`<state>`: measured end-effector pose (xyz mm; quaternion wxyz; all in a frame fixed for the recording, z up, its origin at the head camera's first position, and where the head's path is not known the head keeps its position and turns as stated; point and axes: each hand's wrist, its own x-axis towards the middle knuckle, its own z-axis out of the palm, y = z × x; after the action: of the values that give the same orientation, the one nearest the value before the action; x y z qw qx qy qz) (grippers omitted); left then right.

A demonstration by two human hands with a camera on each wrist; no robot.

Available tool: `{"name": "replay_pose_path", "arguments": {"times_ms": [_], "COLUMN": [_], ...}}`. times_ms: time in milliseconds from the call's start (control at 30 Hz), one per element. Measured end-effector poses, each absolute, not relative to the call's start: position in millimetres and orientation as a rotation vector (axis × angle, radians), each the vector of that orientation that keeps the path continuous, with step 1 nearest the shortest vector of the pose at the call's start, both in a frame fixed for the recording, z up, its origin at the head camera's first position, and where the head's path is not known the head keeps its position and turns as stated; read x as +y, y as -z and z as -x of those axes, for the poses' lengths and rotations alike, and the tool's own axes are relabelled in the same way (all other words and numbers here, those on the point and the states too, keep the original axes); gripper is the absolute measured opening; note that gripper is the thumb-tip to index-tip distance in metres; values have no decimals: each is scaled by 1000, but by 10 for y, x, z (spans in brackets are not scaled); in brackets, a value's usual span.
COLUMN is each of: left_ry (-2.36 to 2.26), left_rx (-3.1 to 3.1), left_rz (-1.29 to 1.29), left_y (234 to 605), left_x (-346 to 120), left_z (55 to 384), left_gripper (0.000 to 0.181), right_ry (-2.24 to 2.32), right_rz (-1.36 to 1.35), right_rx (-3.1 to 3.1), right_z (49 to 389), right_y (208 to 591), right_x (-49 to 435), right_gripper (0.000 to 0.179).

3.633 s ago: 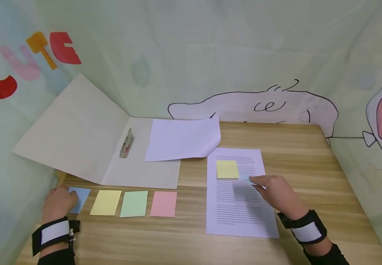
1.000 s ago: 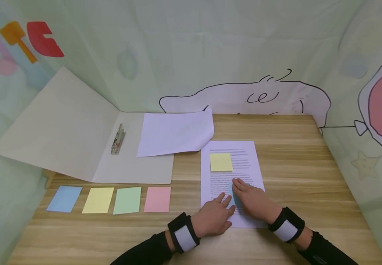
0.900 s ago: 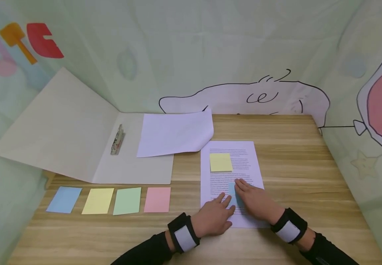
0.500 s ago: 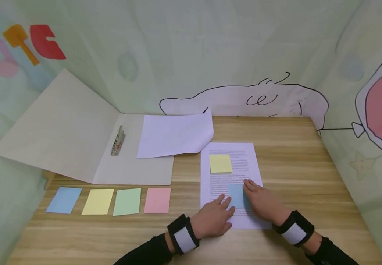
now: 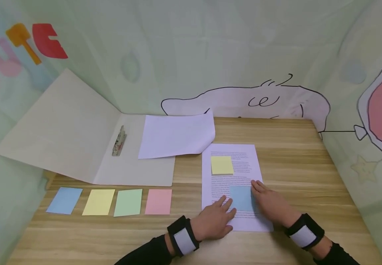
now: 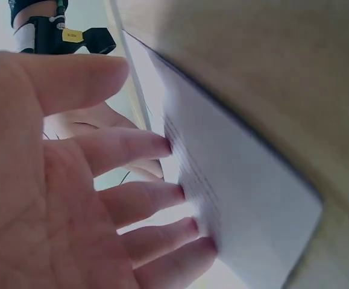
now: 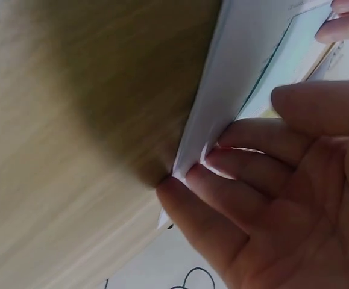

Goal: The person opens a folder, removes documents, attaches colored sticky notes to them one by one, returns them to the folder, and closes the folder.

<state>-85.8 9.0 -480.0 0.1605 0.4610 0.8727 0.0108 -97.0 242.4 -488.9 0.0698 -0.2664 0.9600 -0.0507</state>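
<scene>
The open folder [image 5: 151, 173] holds a clip [image 5: 119, 141] and white sheet [image 5: 177, 134] (part overhanging); the left hand [image 5: 213, 220], spread, and right hand [image 5: 273, 204], fingers straight, flank a blue note [image 5: 241, 197] on printed paper [image 5: 207, 186].

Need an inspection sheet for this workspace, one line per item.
Surface: wood-grain table.
Job's things: printed sheet bearing a yellow note and a blue note.
Clutter: row of blue square, yellow square, green square, pink square; open folder with slim item inside; second sheet overlapping folder, one corner curled.
Hands: left hand, fingers spread, on the printed sheet; right hand at the blue note's right side.
Cables: nothing seen on the table.
Surroundings: pale backdrop with cartoon drawings and coloured letters.
</scene>
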Motion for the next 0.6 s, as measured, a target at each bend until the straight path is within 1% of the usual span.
{"name": "replay_pose_path", "arguments": {"times_ms": [67,133,200,267,400,500,600], "left_ry": [-232,-537,-908,-1281,-1922,-2238,-2406], "left_rx": [2431,2354,2238,2129,1728,1301,987], "left_rz": [-1282,-1151,-905,-607,-31,310,538], "left_y": [4786,4753,4701,4663,4631,4632,4647], "left_x": [28,-61,-181,-315,-599,-764,-869], "left_z": [900,986,1121,1299,1668,1884,2022], "left_gripper": [51,54,56,57,54,57,63], "right_ry": [205,244,255,255,236,226,226], "right_rz": [774,733,706,686,687,697,724], "right_rx": [2877,2859,2842,2828,2823,2821,2814], "right_z": [966,957,946,928,894,866,830], "right_y": [4893,4894,4905,4910,4931,4940,4940], "right_x": [2436,2445,2457,2466,2486,2508,2543], "right_gripper": [45,54,62,69,72,73,79]}}
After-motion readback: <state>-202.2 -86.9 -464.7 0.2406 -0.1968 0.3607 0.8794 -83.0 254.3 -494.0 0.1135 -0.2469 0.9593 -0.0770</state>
